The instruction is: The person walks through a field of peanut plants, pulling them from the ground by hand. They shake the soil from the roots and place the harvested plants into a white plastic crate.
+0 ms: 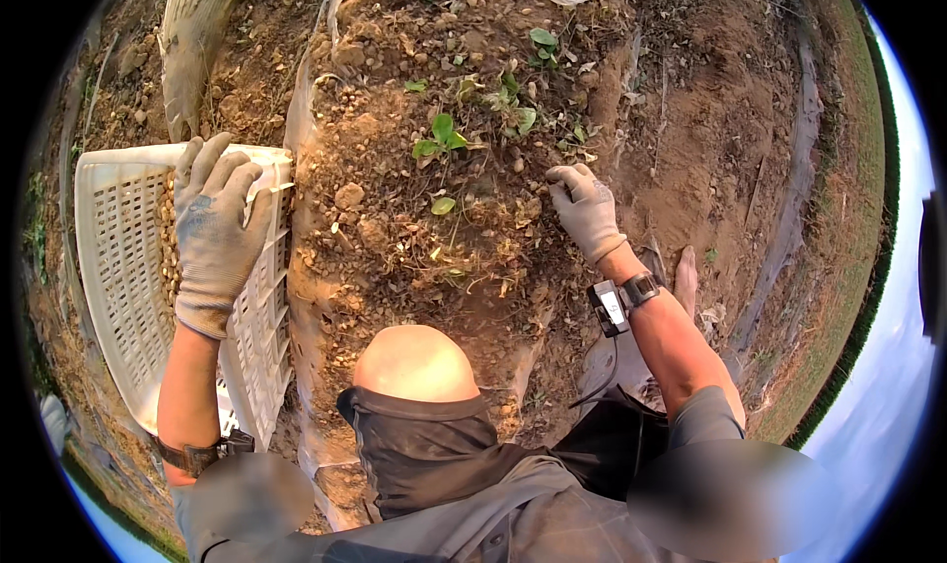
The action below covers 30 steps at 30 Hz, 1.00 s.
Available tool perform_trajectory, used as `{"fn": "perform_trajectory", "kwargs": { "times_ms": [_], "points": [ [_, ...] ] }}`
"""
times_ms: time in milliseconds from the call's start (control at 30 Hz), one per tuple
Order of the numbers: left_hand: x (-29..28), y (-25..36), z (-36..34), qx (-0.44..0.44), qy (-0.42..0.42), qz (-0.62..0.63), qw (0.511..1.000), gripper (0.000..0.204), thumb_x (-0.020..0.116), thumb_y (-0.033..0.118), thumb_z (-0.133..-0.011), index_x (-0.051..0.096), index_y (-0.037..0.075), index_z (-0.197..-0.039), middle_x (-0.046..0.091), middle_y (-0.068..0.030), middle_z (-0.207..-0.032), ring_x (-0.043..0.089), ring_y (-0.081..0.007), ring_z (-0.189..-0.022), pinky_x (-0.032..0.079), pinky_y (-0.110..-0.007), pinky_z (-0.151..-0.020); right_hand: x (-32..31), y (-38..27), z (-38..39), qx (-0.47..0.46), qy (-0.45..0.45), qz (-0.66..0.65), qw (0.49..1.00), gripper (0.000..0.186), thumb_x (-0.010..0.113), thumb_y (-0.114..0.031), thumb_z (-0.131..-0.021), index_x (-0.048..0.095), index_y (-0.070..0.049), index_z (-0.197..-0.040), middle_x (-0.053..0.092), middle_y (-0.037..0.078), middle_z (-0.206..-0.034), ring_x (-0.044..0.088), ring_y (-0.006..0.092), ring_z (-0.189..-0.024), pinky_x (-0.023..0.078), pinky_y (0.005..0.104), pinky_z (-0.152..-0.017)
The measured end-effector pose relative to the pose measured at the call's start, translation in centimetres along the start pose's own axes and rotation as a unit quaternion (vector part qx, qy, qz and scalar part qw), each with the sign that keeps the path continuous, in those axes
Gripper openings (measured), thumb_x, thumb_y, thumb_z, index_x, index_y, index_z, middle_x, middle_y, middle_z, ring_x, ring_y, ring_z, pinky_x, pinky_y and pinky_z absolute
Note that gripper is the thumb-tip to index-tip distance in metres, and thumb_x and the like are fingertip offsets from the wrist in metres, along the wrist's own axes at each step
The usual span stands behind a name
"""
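My left hand (212, 223), in a pale dusty glove, hangs over the right part of a white slatted plastic crate (118, 228), its fingers curved and apart. Small tan pods (168, 247) lie in the crate, partly behind the hand. My right hand (580, 208), also gloved, is just above dug soil (533, 247) right of centre, fingers curled together; what they hold, if anything, is hidden. Dry stems (424, 247) and small green leafy plants (442, 139) are on the soil between the hands.
A bare knee (409, 361) in dark rolled cloth is at bottom centre. Plastic film strips (804, 159) run along the soil rows, with another torn strip (192, 40) beyond the crate. A grassy strip (848, 129) and dark trees edge the far right, under pale sky.
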<state>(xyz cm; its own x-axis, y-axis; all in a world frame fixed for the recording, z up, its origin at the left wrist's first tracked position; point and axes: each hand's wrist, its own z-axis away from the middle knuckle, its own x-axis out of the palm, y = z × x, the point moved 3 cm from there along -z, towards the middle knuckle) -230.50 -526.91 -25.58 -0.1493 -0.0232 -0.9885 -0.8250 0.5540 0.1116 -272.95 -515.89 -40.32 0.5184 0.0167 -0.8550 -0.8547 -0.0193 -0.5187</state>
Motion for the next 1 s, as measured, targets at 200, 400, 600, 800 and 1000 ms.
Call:
{"fn": "perform_trajectory", "kwargs": {
  "times_ms": [200, 400, 600, 800, 1000],
  "points": [
    [0.4, 0.1, 0.2, -0.011, -0.015, -0.04, 0.999, 0.018, 0.072, 0.004, -0.081, 0.065, 0.004, -0.097, 0.065, -0.0093, -0.108, 0.052, -0.0338, -0.13, 0.032, -0.05, -0.119, 4.4, -1.3, -4.6, -0.073, -0.072, 0.048, 0.994, 0.028, 0.067, -0.009, -0.087, 0.059, -0.013, -0.114, 0.064, 0.011, -0.094, 0.069, 0.0335, -0.075, 0.056, 0.0414, -0.06],
    [0.6, -0.2, 0.8, -0.012, -0.032, -0.114, 0.993, 0.021, 0.073, 0.006, -0.079, 0.065, 0.006, -0.098, 0.065, -0.0094, -0.108, 0.053, -0.0331, -0.129, 0.033, -0.051, -0.119, 4.2, -0.7, -5.2, -0.243, -0.229, 0.081, 0.939, 0.028, 0.062, -0.003, -0.081, 0.06, -0.008, -0.108, 0.064, 0.014, -0.09, 0.071, 0.0318, -0.076, 0.057, 0.0416, -0.061],
    [0.8, 1.6, -0.8, -0.09, -0.122, -0.176, 0.973, 0.027, 0.071, 0.02, -0.08, 0.067, 0.008, -0.104, 0.063, -0.0085, -0.119, 0.047, -0.0297, -0.134, 0.026, -0.048, -0.122, 3.4, -0.3, -7.1, -0.162, -0.26, 0.067, 0.95, 0.018, 0.055, -0.019, -0.098, 0.054, -0.002, -0.102, 0.07, 0.02, -0.084, 0.07, 0.0391, -0.075, 0.056, 0.049, -0.067],
    [6.9, 15.4, -7.4, -0.296, 0.052, 0.141, 0.943, 0.026, 0.068, 0.021, -0.092, 0.068, 0.008, -0.114, 0.069, -0.0052, -0.107, 0.065, -0.024, -0.108, 0.05, -0.04, -0.095, -3.3, 0.5, -7.2, -0.109, -0.189, -0.164, 0.962, 0.025, 0.061, -0.029, -0.1, 0.051, -0.006, -0.104, 0.069, 0.014, -0.074, 0.07, 0.0356, -0.07, 0.054, 0.0474, -0.063],
    [14.3, 29.9, -9.7, -0.488, 0.149, 0.803, 0.309, 0.043, 0.052, 0.048, -0.104, 0.061, 0.009, -0.121, 0.066, -0.0065, -0.105, 0.067, -0.0208, -0.089, 0.06, -0.038, -0.08, -6.1, -3.3, -9.6, -0.375, -0.255, -0.1, 0.886, 0.032, 0.069, -0.031, -0.093, 0.052, -0.006, -0.103, 0.068, 0.015, -0.083, 0.07, 0.0353, -0.077, 0.055, 0.0448, -0.068]
  ]
}}
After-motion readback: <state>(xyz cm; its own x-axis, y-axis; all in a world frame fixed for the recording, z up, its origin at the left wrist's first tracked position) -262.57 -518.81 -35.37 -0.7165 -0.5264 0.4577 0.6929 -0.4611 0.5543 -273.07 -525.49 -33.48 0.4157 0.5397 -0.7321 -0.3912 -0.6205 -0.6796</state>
